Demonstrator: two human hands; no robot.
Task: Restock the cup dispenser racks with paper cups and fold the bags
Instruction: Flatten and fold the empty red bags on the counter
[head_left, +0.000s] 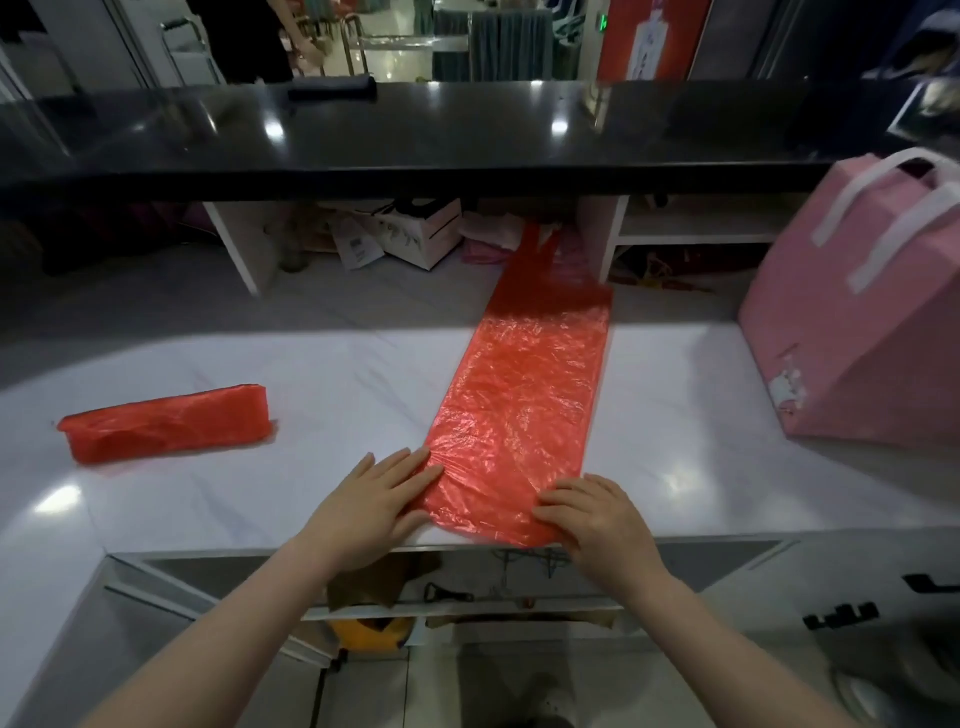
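1. Red plastic bag, flattened into a long strip on white marble-look counter; near end under both sets of fingers, at counter's front edge, handles far off beyond fingertips under black upper shelf.
2. L hand flat on bag's near-left corner, fingers straight & slightly spread, pressing down, gripping nothing.
3. R hand on near-right corner, fingers a bit bent, tips pressing bag edge; pinch or not, can't tell.
4. Folded red bag bundle, well left of L fingers, apart from strip.
5. Pink tote w/ white handles, far right of R fingers, leaning on counter.
6. Boxes & clutter beyond fingertips, below shelf.
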